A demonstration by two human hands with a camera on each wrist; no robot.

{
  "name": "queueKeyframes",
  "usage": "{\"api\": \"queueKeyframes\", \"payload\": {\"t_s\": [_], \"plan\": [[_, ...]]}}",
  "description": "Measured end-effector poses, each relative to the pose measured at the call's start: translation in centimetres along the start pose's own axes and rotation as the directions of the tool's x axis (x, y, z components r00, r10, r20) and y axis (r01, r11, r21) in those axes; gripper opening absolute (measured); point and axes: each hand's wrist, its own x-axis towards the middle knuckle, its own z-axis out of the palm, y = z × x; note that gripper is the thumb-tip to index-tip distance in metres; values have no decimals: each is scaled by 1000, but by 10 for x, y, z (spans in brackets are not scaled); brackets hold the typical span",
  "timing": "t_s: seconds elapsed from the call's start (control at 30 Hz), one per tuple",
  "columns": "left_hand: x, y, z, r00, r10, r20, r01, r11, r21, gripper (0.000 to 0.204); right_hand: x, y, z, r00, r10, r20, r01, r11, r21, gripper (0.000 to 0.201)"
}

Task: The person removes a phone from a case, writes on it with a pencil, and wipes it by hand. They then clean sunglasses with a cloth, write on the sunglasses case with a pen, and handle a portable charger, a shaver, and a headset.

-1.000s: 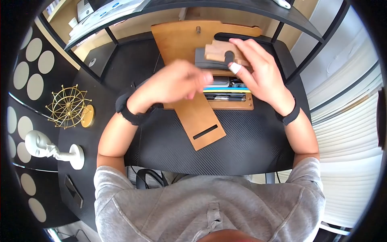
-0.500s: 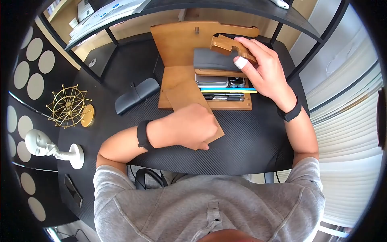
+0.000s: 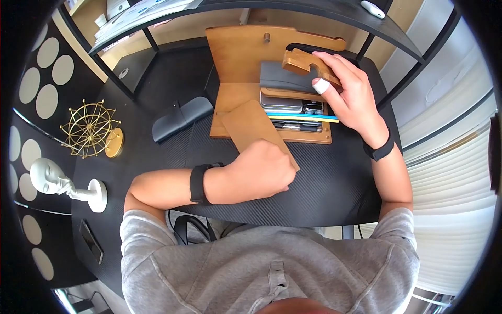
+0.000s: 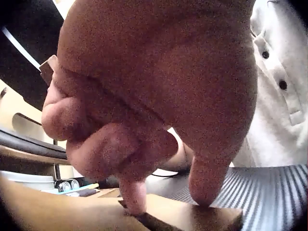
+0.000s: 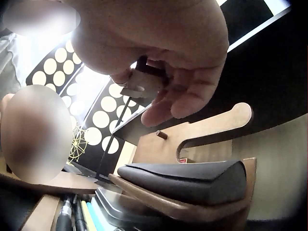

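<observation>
My left hand (image 3: 253,172) pinches the near end of a flat wooden board (image 3: 253,123). In the left wrist view a fingertip sits in the board's slot (image 4: 154,224), with the thumb at its edge; the other fingers are curled. Raised at the right, my right hand (image 3: 348,94) grips a small wooden piece (image 3: 298,61) with a round notch, a white wrap on the thumb. Below it stands a wooden desk organizer (image 3: 235,94) with an upright back panel. A dark grey case (image 5: 187,180) sits in the organizer, in front of the panel's wooden peg (image 5: 161,134).
In the organizer lie a silver tin (image 3: 282,104), pens (image 3: 295,125) and blue and yellow strips (image 3: 303,116). Another dark grey case (image 3: 183,119) lies on the desk at left. Further left stand a golden wheel ornament (image 3: 91,128), a white figurine (image 3: 47,175) and a phone (image 3: 91,240).
My left hand has come down from above the organizer to the board's near end, uncovering the case at left. The notched piece in my right hand has turned and tilted.
</observation>
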Motion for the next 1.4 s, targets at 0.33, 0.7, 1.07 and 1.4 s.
{"api": "queueKeyframes", "payload": {"t_s": [0.33, 0.7, 1.07, 1.4], "plan": [[0, -7, 5, 996, -70, 58, 69, 998, 11, 47, -1, 1, 0, 1000, -9, 13, 9, 1000, 7, 44], [-5, -119, -30, 834, -509, 213, 499, 860, 104, 60, 2, 4, -9, 1000, -11, 2, 11, 1000, 2, 43], [-4, -120, -12, 868, -346, 357, 386, 921, -45, 60, 1, 5, -8, 1000, -16, 6, 16, 1000, 8, 43], [-32, -159, -55, 960, -216, 177, 278, 780, -561, 44, 1, 3, -15, 1000, 4, 8, -4, 1000, 6, 43]]}}
